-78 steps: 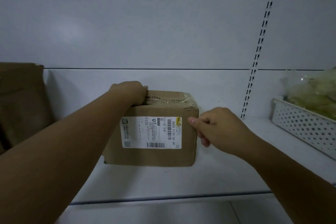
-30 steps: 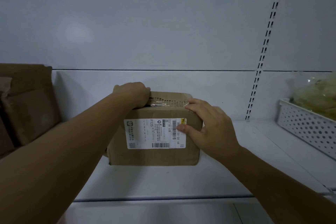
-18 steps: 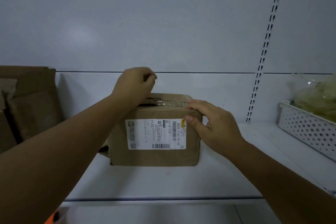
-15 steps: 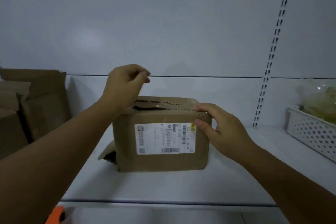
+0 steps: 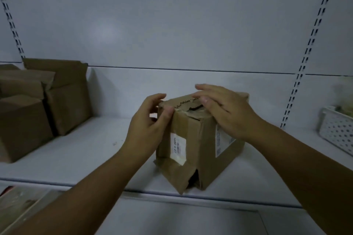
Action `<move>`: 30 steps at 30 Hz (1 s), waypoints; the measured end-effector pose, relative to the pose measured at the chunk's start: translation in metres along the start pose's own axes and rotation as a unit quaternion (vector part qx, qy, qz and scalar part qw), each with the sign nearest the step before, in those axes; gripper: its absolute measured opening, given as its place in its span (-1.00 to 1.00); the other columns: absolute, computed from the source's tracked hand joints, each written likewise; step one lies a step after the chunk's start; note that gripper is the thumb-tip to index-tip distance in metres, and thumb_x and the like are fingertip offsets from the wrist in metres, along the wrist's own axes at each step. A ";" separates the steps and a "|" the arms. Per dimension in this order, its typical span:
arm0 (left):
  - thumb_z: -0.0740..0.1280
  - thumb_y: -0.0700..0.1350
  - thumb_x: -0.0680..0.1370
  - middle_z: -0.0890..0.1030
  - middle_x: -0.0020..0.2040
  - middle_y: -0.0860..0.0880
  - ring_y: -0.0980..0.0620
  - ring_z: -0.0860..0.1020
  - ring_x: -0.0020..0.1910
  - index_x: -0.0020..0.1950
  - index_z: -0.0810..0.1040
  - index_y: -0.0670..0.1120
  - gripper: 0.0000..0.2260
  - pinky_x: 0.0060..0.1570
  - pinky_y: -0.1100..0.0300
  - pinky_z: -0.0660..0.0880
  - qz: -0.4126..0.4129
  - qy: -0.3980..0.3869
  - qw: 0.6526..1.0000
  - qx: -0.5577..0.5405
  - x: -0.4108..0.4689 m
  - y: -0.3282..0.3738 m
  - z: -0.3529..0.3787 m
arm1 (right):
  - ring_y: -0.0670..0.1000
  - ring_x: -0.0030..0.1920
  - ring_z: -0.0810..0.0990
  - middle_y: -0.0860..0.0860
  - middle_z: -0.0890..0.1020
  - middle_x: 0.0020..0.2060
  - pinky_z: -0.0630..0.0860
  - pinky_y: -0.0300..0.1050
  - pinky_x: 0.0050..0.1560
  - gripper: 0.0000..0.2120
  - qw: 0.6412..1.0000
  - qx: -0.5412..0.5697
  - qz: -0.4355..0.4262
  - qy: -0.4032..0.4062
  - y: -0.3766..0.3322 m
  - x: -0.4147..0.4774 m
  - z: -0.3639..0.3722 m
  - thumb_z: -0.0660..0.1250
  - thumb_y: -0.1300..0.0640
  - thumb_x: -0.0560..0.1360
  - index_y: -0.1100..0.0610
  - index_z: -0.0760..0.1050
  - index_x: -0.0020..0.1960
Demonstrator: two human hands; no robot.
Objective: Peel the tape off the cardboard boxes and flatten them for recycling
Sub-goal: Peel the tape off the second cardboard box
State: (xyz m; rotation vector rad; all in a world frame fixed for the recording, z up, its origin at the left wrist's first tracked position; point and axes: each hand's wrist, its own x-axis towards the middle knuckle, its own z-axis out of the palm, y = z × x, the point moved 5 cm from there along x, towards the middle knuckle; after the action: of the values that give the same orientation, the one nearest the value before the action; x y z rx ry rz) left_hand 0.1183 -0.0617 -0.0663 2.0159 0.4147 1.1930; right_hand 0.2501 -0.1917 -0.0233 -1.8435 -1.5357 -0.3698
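Two bare hands were on one cardboard box (image 5: 198,139) that stood on a white shelf (image 5: 86,150), turned so that one corner faced the camera and close to the shelf's front edge. The left hand (image 5: 149,129) was at the box's upper left corner, fingers curled loosely with gaps between them, the thumb lying against the top of the near left face; it was not closed around anything. The right hand (image 5: 227,108) lay flat and spread over the top of the box, fingers reaching toward the far side, palm pressing on the upper right edge.

Along the top, a torn flap showed a jagged dark line and a dark gap just beside the right thumb. Glossy brown tape (image 5: 183,126) ran down the near left face, and a small white label (image 5: 178,148) was stuck over it. A larger white label (image 5: 222,139) sat on the right face, partly under the right wrist. At the bottom corner the cardboard was crumpled and split, with a dark opening.

Several more brown boxes (image 5: 38,105) stood well apart at the left end of the same shelf. A white perforated basket (image 5: 338,131) sat at the far right. The grey back wall carried slotted rails (image 5: 307,51).
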 end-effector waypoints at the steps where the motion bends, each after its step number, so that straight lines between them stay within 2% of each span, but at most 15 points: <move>1: 0.30 0.11 0.46 0.52 -0.02 0.15 0.20 0.51 -0.06 0.17 0.44 0.11 -0.70 -0.19 0.42 0.44 0.012 0.048 0.999 0.010 -0.005 0.001 -0.007 | -0.09 0.24 0.45 -0.09 0.55 0.23 0.35 -0.09 0.28 -0.63 1.000 -0.008 0.015 -0.022 0.002 0.002 0.004 0.03 -0.05 0.57 -0.05 0.55 0.19; 3: 0.39 0.03 0.41 0.52 -0.14 0.16 0.20 0.51 -0.19 0.03 0.48 0.12 -0.77 -0.29 0.44 0.45 0.020 0.092 0.996 0.007 -0.021 -0.002 -0.013 | -0.07 0.22 0.48 -0.10 0.58 0.20 0.36 -0.06 0.26 -0.67 0.998 -0.014 0.041 -0.039 0.008 0.003 0.005 0.06 0.07 0.59 -0.08 0.56 0.17; 5: 0.42 -0.02 0.39 0.53 -0.17 0.17 0.25 0.51 -0.22 -0.02 0.49 0.18 -0.78 -0.32 0.51 0.44 -0.032 0.052 0.998 -0.020 -0.039 -0.012 -0.003 | -0.10 0.20 0.47 -0.16 0.57 0.19 0.36 -0.08 0.24 -0.64 0.998 -0.018 0.050 -0.046 0.011 0.003 0.005 0.03 0.08 0.56 -0.10 0.55 0.17; 7: 0.46 -0.09 0.39 0.49 -0.08 0.26 0.29 0.51 -0.16 0.07 0.44 0.23 -0.64 -0.36 0.55 0.43 -0.103 0.009 0.994 -0.041 -0.055 -0.027 0.013 | -0.17 0.13 0.44 -0.23 0.54 0.11 0.35 -0.13 0.16 -0.56 0.997 -0.021 0.054 -0.047 0.009 0.003 0.007 -0.02 0.02 0.47 -0.12 0.55 0.16; 10: 0.48 -0.15 0.38 0.41 -0.03 0.35 0.30 0.50 -0.10 0.23 0.38 0.20 -0.48 -0.40 0.56 0.41 -0.151 0.030 0.986 -0.062 -0.066 -0.037 0.021 | -0.19 0.10 0.44 -0.22 0.56 0.09 0.38 -0.09 0.17 -0.54 0.998 -0.014 0.053 -0.030 0.006 0.003 0.007 -0.02 0.04 0.43 -0.10 0.57 0.13; 13: 0.43 -0.17 0.41 0.39 0.06 0.31 0.34 0.46 -0.02 0.30 0.43 0.13 -0.50 -0.28 0.60 0.40 -0.126 0.031 0.990 -0.046 -0.072 -0.035 0.023 | -0.09 0.09 0.49 -0.18 0.57 0.02 0.41 0.03 0.18 -0.62 0.999 0.008 0.047 -0.018 0.001 0.003 0.008 0.03 0.09 0.41 -0.08 0.59 0.00; 16: 0.40 -0.22 0.43 0.39 0.11 0.28 0.40 0.45 0.01 0.27 0.44 0.18 -0.52 -0.22 0.65 0.35 -0.111 0.021 0.992 -0.064 -0.075 -0.033 0.025 | -0.05 0.02 0.49 -0.10 0.55 -0.06 0.42 0.06 0.12 -0.77 0.997 0.026 0.061 -0.035 0.004 0.007 0.009 0.13 0.16 0.48 -0.07 0.52 -0.11; 19: 0.39 -0.25 0.44 0.40 0.09 0.31 0.51 0.41 0.01 0.23 0.42 0.21 -0.52 -0.21 0.66 0.33 -0.091 0.016 0.993 -0.074 -0.071 -0.028 0.024 | -0.16 -0.04 0.47 -0.13 0.53 -0.04 0.41 -0.09 0.03 -0.81 0.992 0.045 0.085 -0.084 0.008 0.009 0.007 0.21 0.18 0.51 -0.10 0.49 -0.12; 22: 0.36 -0.16 0.49 0.40 0.08 0.36 0.59 0.38 -0.01 0.23 0.38 0.24 -0.59 -0.24 0.67 0.33 -0.069 0.031 0.991 -0.107 -0.053 -0.017 0.018 | -0.22 -0.02 0.47 -0.15 0.53 -0.01 0.37 -0.27 -0.07 -0.89 0.986 0.061 0.095 -0.123 0.010 0.011 0.005 0.23 0.11 0.52 -0.09 0.48 -0.07; 24: 0.33 -0.13 0.51 0.37 0.10 0.37 0.57 0.37 0.03 0.28 0.36 0.23 -0.59 -0.18 0.67 0.32 -0.048 0.040 0.992 -0.112 -0.040 -0.008 0.017 | -0.24 -0.06 0.47 -0.16 0.53 -0.03 0.33 -0.34 -0.15 -0.92 0.984 0.058 0.091 -0.138 0.010 0.012 0.003 0.24 0.07 0.53 -0.09 0.46 -0.05; 26: 0.31 -0.13 0.52 0.33 0.11 0.37 0.50 0.36 0.08 0.35 0.36 0.15 -0.57 -0.11 0.68 0.31 -0.043 0.050 0.993 -0.100 -0.034 -0.002 0.020 | -0.22 -0.05 0.47 -0.14 0.52 -0.03 0.34 -0.33 -0.15 -0.94 0.983 0.056 0.086 -0.151 0.009 0.012 0.003 0.23 0.06 0.54 -0.09 0.44 -0.02; 30: 0.31 -0.16 0.52 0.34 0.10 0.37 0.34 0.42 0.11 0.31 0.44 0.10 -0.63 -0.11 0.68 0.31 -0.060 0.085 0.988 -0.114 -0.039 0.002 0.026 | -0.23 0.02 0.43 -0.14 0.48 0.03 0.30 -0.33 -0.11 -0.94 0.981 0.044 0.083 -0.170 0.007 0.015 0.003 0.23 0.02 0.54 -0.14 0.42 -0.02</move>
State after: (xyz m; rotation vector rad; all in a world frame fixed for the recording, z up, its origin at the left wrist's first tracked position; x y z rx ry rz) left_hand 0.1204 -0.0977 -0.0957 1.6785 0.4537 1.2799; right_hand 0.2601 -0.1793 -0.0190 -2.0211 -1.5729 0.0962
